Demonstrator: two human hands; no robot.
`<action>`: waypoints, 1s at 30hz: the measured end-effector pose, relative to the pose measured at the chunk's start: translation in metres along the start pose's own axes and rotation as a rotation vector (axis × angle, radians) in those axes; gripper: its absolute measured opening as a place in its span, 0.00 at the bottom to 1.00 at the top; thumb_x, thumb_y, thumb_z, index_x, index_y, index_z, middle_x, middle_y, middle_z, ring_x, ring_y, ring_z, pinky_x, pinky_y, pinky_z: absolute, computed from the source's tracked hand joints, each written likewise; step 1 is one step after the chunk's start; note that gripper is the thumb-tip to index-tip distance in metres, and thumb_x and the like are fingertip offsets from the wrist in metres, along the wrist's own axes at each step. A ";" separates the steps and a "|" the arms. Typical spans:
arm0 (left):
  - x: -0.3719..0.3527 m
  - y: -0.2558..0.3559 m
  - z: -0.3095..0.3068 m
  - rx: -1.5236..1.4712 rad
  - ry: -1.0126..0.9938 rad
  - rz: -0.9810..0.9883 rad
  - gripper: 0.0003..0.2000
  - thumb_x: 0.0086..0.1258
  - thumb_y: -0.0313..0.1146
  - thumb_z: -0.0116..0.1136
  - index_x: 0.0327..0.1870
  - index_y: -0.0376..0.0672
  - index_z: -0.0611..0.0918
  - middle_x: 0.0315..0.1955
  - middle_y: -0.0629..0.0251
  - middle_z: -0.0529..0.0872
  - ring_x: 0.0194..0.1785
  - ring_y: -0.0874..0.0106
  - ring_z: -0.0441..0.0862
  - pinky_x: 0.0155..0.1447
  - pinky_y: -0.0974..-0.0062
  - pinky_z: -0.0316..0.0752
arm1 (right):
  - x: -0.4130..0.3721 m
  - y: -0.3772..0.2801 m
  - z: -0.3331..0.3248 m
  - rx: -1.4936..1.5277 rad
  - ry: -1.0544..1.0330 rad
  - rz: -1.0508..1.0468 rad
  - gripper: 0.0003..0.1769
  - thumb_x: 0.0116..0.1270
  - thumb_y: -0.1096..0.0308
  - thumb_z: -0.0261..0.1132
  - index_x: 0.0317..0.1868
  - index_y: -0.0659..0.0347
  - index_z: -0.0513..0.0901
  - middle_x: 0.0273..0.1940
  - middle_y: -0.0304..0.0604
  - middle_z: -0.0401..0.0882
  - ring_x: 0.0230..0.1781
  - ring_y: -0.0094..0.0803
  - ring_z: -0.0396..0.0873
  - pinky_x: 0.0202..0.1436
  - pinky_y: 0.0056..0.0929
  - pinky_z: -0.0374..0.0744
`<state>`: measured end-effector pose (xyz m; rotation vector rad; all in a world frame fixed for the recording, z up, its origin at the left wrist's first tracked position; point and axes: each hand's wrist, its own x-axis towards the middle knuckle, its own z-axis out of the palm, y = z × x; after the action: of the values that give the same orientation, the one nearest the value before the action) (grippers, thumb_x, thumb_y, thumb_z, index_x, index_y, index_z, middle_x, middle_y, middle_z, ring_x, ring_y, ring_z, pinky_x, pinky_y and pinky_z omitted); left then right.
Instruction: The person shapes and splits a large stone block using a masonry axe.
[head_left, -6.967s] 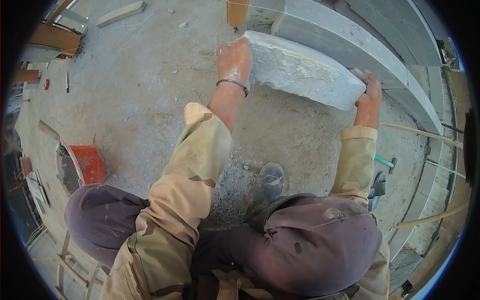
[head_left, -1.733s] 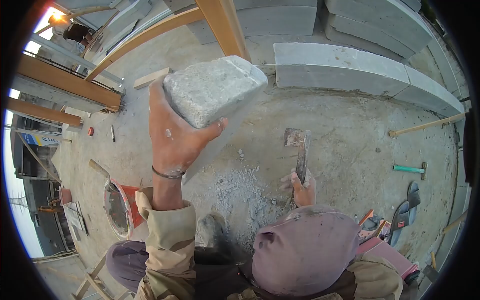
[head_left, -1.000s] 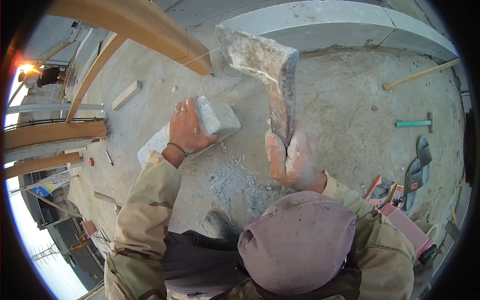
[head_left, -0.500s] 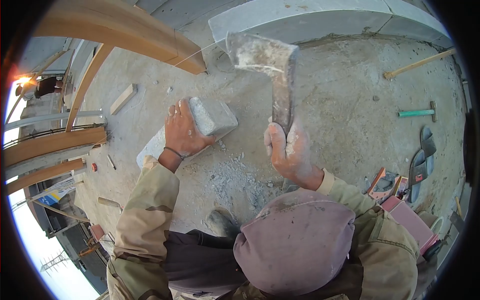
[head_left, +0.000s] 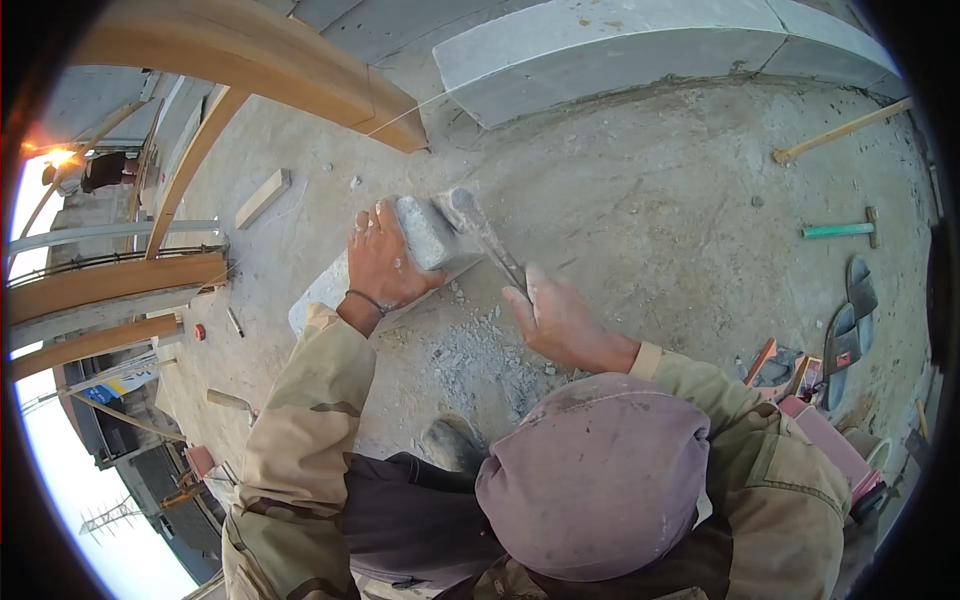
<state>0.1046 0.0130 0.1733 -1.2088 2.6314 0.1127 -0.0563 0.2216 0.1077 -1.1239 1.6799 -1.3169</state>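
Observation:
My left hand (head_left: 387, 262) presses over a pale grey concrete block (head_left: 425, 232), thumb along its near side and fingers over the far side. The block's chipped, rough face shows beside that hand, and its longer part runs down-left beneath my wrist. Wrapped round the handle of a dusty hatchet (head_left: 497, 252) is my right hand (head_left: 560, 320). Slightly blurred, the hatchet's head is seen edge-on at the block's right end, overlapping it in this view. Chips and dust (head_left: 485, 365) are scattered on the floor between the block and my boot (head_left: 450, 443).
At the upper left stand wooden beams (head_left: 300, 60); a low block wall (head_left: 640, 70) curves along the top. Rightward lie a green-handled hammer (head_left: 840, 230), sandals (head_left: 845, 335) and a pink box (head_left: 825, 440). A trowel (head_left: 230, 399) and a wood offcut (head_left: 263, 198) lie left.
My right hand has swung the hatchet from raised above the floor down and left to the block's right end. My left hand stays on the block; the whole view has shifted slightly.

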 end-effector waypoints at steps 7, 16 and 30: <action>0.002 0.000 -0.001 -0.021 -0.019 0.005 0.53 0.43 0.51 0.83 0.69 0.30 0.68 0.61 0.43 0.78 0.66 0.46 0.74 0.72 0.51 0.70 | -0.001 -0.048 -0.040 0.271 0.083 0.135 0.16 0.80 0.66 0.63 0.51 0.75 0.75 0.28 0.59 0.81 0.27 0.47 0.85 0.30 0.40 0.78; -0.006 -0.007 0.006 0.027 0.008 0.039 0.53 0.43 0.49 0.83 0.69 0.29 0.66 0.59 0.42 0.79 0.66 0.44 0.73 0.70 0.51 0.72 | -0.011 -0.025 -0.017 0.092 -0.137 0.154 0.15 0.79 0.69 0.64 0.51 0.77 0.74 0.26 0.59 0.78 0.26 0.49 0.83 0.31 0.44 0.76; 0.000 0.002 -0.003 0.012 -0.001 0.001 0.54 0.42 0.50 0.84 0.69 0.31 0.68 0.62 0.43 0.77 0.66 0.46 0.74 0.71 0.51 0.71 | -0.007 -0.058 -0.036 0.271 0.067 -0.004 0.16 0.80 0.65 0.60 0.47 0.74 0.74 0.29 0.64 0.81 0.28 0.64 0.83 0.31 0.51 0.76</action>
<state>0.1026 0.0136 0.1759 -1.2041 2.6281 0.0980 -0.0745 0.2351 0.1728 -0.9339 1.4907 -1.5463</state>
